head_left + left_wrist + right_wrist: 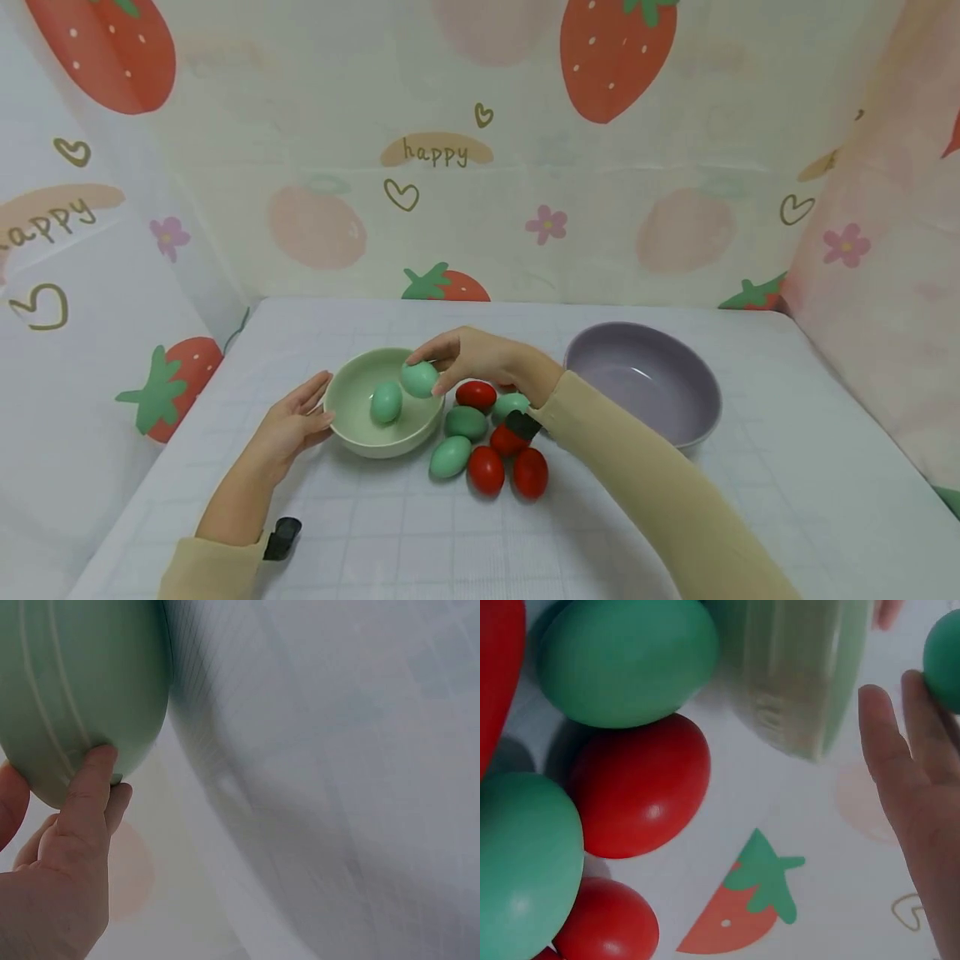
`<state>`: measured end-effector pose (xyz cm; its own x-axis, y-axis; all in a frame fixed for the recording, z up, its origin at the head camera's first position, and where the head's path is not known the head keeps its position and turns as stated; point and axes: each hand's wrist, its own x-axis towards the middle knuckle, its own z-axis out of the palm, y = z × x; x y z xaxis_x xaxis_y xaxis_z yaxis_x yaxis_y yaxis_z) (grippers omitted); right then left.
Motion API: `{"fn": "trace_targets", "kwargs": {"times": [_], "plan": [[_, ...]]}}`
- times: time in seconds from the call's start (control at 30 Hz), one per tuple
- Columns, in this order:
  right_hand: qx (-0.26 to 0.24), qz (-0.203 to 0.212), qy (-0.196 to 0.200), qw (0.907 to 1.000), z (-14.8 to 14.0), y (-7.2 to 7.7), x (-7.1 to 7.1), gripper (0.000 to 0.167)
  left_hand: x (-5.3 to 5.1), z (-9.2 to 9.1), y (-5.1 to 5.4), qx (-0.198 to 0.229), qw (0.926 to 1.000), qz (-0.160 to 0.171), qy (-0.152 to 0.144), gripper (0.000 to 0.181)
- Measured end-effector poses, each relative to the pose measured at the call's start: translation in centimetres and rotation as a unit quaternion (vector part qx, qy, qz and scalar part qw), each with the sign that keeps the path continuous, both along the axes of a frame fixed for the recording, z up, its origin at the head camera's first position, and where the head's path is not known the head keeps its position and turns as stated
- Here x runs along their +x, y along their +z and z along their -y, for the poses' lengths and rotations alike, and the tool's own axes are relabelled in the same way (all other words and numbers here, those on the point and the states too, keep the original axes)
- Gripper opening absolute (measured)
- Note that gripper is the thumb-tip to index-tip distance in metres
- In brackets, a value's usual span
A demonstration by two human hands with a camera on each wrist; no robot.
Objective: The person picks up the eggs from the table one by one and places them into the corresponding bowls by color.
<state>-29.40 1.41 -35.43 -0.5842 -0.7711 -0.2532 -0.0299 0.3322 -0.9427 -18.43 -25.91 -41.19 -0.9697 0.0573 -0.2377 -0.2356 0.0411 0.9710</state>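
A pale green bowl point(384, 448) stands left of centre with one light green egg point(386, 402) lying in it. My left hand point(288, 429) holds the bowl at its left side, thumb by the rim and fingers against the outer wall point(112, 690). Above the bowl's right part, my right hand point(476, 358) pinches another green egg point(420, 380) between thumb and fingers. In the right wrist view, that held egg point(945, 660) is cut off by the frame edge.
Several loose red eggs point(486, 471) and green eggs point(451, 457) cluster right of the bowl, some partly under the right wrist. A larger purple-grey bowl point(697, 383) stands farther right, beyond the right forearm. Printed cloth walls point(450, 225) enclose the table's back and sides.
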Motion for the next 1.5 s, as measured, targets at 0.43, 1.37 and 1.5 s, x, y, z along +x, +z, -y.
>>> {"fn": "trace_targets", "kwargs": {"times": [0.43, 1.37, 1.5], "plan": [[0.012, 0.005, 0.132, 0.9911, 3.2, -2.1, -0.7, 0.052, -0.2, -0.1, -0.2, 0.003, 1.0, -0.005, 0.002, 0.071], [0.099, -0.007, 0.2, 0.9747, 7.3, -3.8, -0.5, 0.044, 0.0, 0.0, -0.4, 0.005, 0.9999, 0.002, 0.015, 0.071], [0.127, -0.038, 0.206, 0.9697, 7.8, -3.9, -0.3, 0.045, 0.1, 0.1, -0.4, 0.0, 0.9998, 0.006, 0.021, 0.071]]}}
